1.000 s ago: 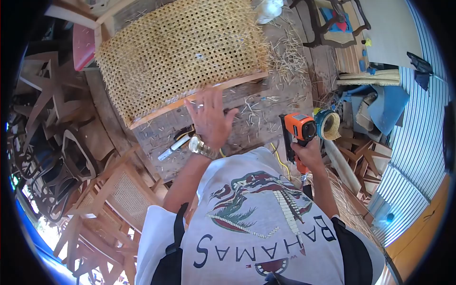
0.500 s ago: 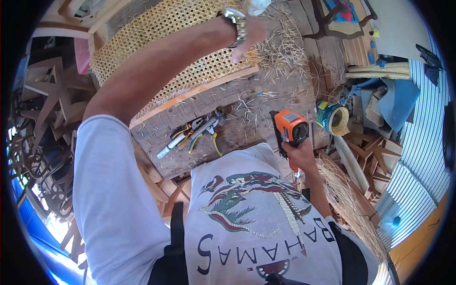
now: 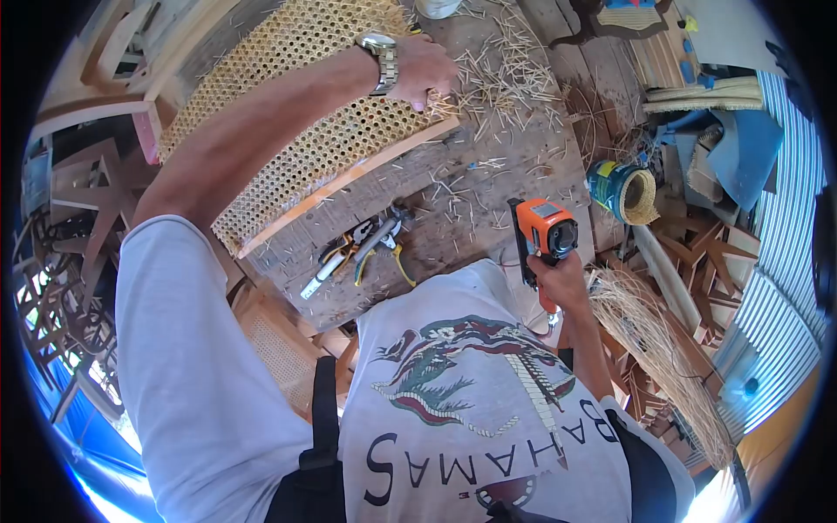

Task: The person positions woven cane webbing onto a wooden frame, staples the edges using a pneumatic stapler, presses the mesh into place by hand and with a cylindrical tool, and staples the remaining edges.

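Note:
My left hand (image 3: pixel 425 70), with a metal-banded watch (image 3: pixel 378 61) on the wrist, lies curled over the right end of a woven cane panel (image 3: pixel 327 135) in a wooden frame (image 3: pixel 349 179). Its thumb points down toward the cane ends, and its fingertips are partly hidden. To the right, my right hand (image 3: pixel 561 281) is wrapped around the handle of an orange and black nail gun (image 3: pixel 542 228), held upright close to my body. Pliers with yellow handles (image 3: pixel 397 261), a hammer (image 3: pixel 375 240) and a white marker (image 3: pixel 321 272) lie between the panel and my shirt.
Short cut cane pieces (image 3: pixel 506 78) litter the wooden workbench (image 3: pixel 532 148). A can (image 3: pixel 621 190) holding a cane roll stands at the right, above a bundle of long cane strands (image 3: pixel 658 357). A white container (image 3: pixel 438 7) sits at the top. Wooden chair parts (image 3: pixel 91 196) crowd the left.
My left hand has drawn back left and down from the white container onto the panel's end. The right hand still grips the nail gun. The view has shifted slightly.

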{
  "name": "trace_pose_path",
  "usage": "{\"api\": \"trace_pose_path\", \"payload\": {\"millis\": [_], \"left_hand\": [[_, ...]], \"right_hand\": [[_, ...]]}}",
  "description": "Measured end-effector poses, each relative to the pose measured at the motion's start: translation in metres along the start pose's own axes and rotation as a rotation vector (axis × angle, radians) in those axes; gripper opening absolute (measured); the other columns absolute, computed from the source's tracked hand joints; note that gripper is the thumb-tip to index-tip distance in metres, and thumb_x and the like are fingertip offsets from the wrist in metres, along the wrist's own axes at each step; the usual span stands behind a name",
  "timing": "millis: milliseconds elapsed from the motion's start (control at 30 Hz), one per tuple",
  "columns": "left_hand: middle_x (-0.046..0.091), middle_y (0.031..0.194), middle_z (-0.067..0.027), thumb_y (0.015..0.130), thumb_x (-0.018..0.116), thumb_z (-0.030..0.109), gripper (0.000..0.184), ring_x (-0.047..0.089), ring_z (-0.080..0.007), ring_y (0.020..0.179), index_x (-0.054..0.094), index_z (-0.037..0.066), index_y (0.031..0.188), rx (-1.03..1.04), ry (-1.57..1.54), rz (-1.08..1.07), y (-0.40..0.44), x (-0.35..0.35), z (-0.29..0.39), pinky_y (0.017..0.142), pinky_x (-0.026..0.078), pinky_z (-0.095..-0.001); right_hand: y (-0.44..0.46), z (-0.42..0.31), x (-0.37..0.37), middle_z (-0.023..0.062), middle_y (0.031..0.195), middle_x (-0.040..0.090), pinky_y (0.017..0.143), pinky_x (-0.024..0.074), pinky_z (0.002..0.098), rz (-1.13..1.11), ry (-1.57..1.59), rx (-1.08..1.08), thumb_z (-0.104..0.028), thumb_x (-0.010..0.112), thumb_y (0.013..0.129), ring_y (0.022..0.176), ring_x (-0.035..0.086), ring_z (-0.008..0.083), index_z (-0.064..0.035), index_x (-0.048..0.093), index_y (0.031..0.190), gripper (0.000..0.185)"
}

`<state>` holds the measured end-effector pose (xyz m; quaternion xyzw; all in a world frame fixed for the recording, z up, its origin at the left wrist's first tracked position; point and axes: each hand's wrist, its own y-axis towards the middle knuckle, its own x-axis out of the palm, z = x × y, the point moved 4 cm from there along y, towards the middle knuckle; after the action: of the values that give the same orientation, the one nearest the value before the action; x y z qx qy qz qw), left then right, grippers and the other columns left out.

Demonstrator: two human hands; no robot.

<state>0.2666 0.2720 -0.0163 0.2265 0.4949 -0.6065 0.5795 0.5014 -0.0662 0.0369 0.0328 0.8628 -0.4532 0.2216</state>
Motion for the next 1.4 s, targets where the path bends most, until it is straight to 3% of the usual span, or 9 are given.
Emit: {"api": "trace_pose_path", "payload": {"millis": [167,367,667,767,833,867,1067,1167,1400], "left_hand": [[0.071,0.103,-0.002,0.07,0.09,0.027,0.04,0.068,-0.0267,0.107,0.073,0.015,0.105,0.099,0.161,0.18,-0.016,0.0,0.012,0.1,0.047,-0.0449],[0.067,0.099,-0.0016,0.072,0.085,0.018,0.026,0.064,-0.0238,0.11,0.074,0.012,0.094,0.009,0.058,0.082,-0.008,-0.003,0.011,0.104,0.046,-0.0422],[0.069,0.101,-0.0009,0.069,0.087,0.022,0.035,0.065,-0.0234,0.111,0.074,0.014,0.1,0.041,0.166,0.007,-0.005,-0.012,0.02,0.101,0.046,-0.0439],[0.07,0.108,-0.0037,0.073,0.085,0.032,0.042,0.066,-0.025,0.113,0.07,0.018,0.11,0.096,0.21,-0.044,-0.015,-0.009,0.017,0.101,0.045,-0.0483],[0.071,0.128,-0.0114,0.087,0.077,0.045,0.06,0.064,-0.0284,0.123,0.065,0.021,0.14,0.077,0.085,-0.487,0.006,-0.027,0.015,0.113,0.041,-0.0539],[0.074,0.113,-0.0111,0.084,0.079,0.043,0.045,0.069,-0.0306,0.107,0.075,0.013,0.117,0.175,0.144,-0.155,0.006,-0.013,0.009,0.089,0.052,-0.0555],[0.071,0.097,-0.0095,0.081,0.081,0.038,0.034,0.069,-0.0292,0.095,0.074,0.008,0.093,0.143,0.073,-0.15,0.005,-0.011,0.0,0.081,0.051,-0.0501],[0.07,0.094,-0.0096,0.08,0.082,0.036,0.031,0.068,-0.0283,0.093,0.071,0.008,0.089,0.023,0.004,-0.241,-0.004,-0.016,0.008,0.08,0.051,-0.0496],[0.07,0.099,-0.0073,0.081,0.083,0.033,0.03,0.068,-0.0267,0.093,0.074,0.009,0.097,0.163,-0.021,-0.027,0.0,-0.003,0.001,0.08,0.051,-0.047]], "right_hand": [[0.001,-0.011,0.003,0.0025,0.072,0.065,0.063,0.0478,0.0341,-0.001,-0.038,-0.035,-0.016,0.073,0.085,0.067,0.058,0.011,0.0012,0.071,0.098,0.021],[-0.01,-0.036,0.021,0.0023,0.075,0.066,0.065,0.0482,0.0321,-0.004,-0.007,-0.026,-0.013,0.073,0.086,0.069,0.059,0.0101,0.0019,0.07,0.1,0.021],[-0.02,-0.054,0.048,0.001,0.079,0.067,0.067,0.0492,0.0318,-0.062,-0.012,-0.063,-0.009,0.073,0.085,0.072,0.059,0.0097,0.0001,0.07,0.105,0.022],[-0.018,-0.062,0.057,0.0007,0.079,0.067,0.068,0.0491,0.032,-0.094,-0.046,-0.072,-0.009,0.073,0.085,0.072,0.059,0.0099,-0.0003,0.069,0.105,0.022],[-0.017,-0.062,0.06,0.0007,0.08,0.067,0.068,0.0491,0.0321,-0.091,-0.048,-0.084,-0.009,0.073,0.085,0.072,0.059,0.0101,-0.0005,0.069,0.104,0.021],[-0.015,-0.063,0.06,0.0009,0.082,0.067,0.07,0.0497,0.0324,-0.112,-0.049,-0.033,-0.009,0.073,0.085,0.074,0.06,0.0106,-0.0007,0.07,0.105,0.021],[-0.012,-0.062,0.062,-0.0005,0.085,0.067,0.072,0.0492,0.0319,-0.061,0.009,-0.173,-0.008,0.073,0.086,0.078,0.059,0.0095,-0.0009,0.07,0.108,0.023],[-0.01,-0.059,0.062,-0.0009,0.083,0.066,0.07,0.0482,0.0309,-0.053,0.011,-0.054,-0.008,0.072,0.087,0.074,0.057,0.009,-0.0004,0.07,0.109,0.024],[-0.004,-0.053,0.061,-0.0006,0.08,0.065,0.067,0.0478,0.0316,-0.081,-0.027,-0.023,-0.01,0.072,0.087,0.072,0.057,0.009,-0.0003,0.07,0.108,0.024]]}}
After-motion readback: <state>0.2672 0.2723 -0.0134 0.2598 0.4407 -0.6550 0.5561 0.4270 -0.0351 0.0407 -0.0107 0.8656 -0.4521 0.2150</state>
